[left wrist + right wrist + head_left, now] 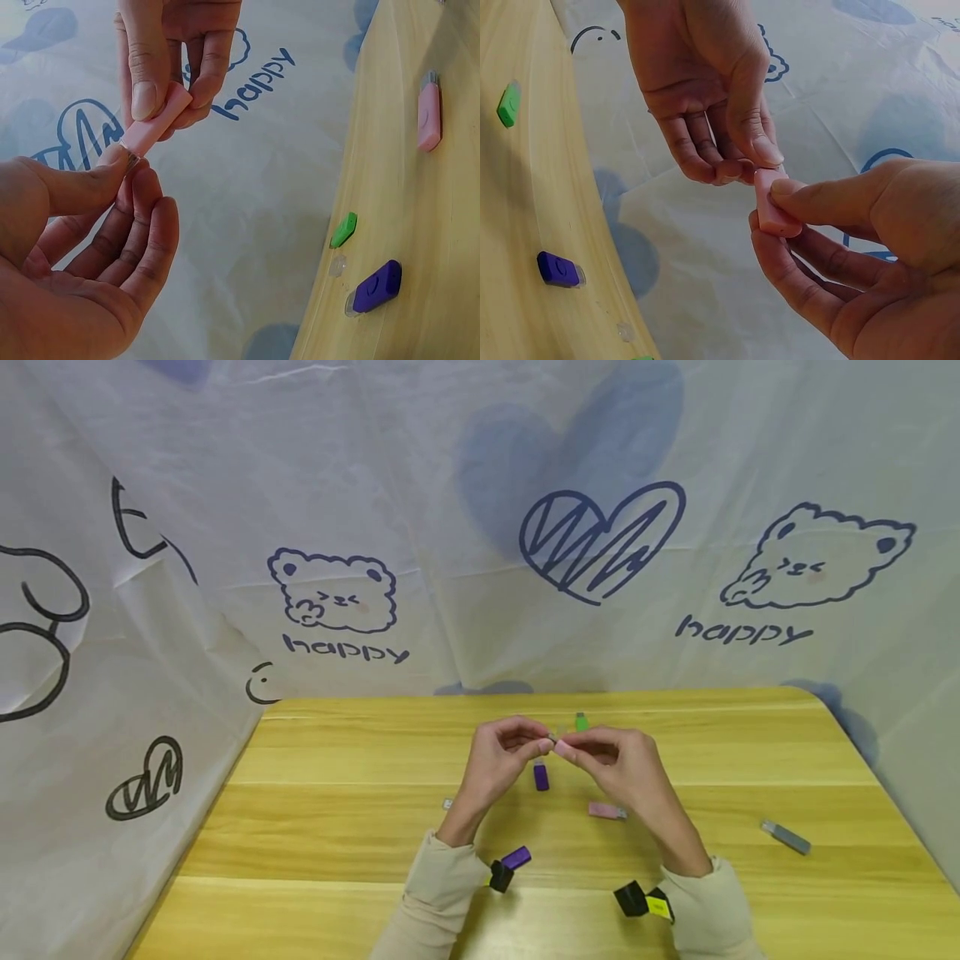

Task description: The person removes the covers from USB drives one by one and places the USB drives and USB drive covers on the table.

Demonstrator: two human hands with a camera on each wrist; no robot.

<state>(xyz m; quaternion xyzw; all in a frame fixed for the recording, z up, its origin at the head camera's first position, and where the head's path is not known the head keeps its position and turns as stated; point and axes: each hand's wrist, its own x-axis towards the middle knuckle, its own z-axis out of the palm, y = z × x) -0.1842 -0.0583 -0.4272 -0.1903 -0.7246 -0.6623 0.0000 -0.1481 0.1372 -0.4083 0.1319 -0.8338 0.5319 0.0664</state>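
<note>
You have the pink USB stick (154, 127) between your hands, left hand (493, 762) pinching its clear cap (132, 160), right hand (632, 768) its body: grip done, cap seemingly not off, capped purple USB stick (377, 286) untouched below.

Left hand (501, 750) and right hand (621, 760) meet at held pink stick (157, 124); way between them blocked. Open gap between wrists, nearer the body: purple stick (542, 777), second pink stick (603, 810) beside right wrist, purple piece (516, 858) beside left sleeve (442, 885) lie low in it; black blocks (632, 899) narrow it. Green stick (581, 722) just beyond right hand. Left of left wrist: wide tabletop (315, 835) passage past small pale piece (447, 804). Right of right wrist: room up to grey stick (787, 838). Cloth (465, 610) bounds far side.
</note>
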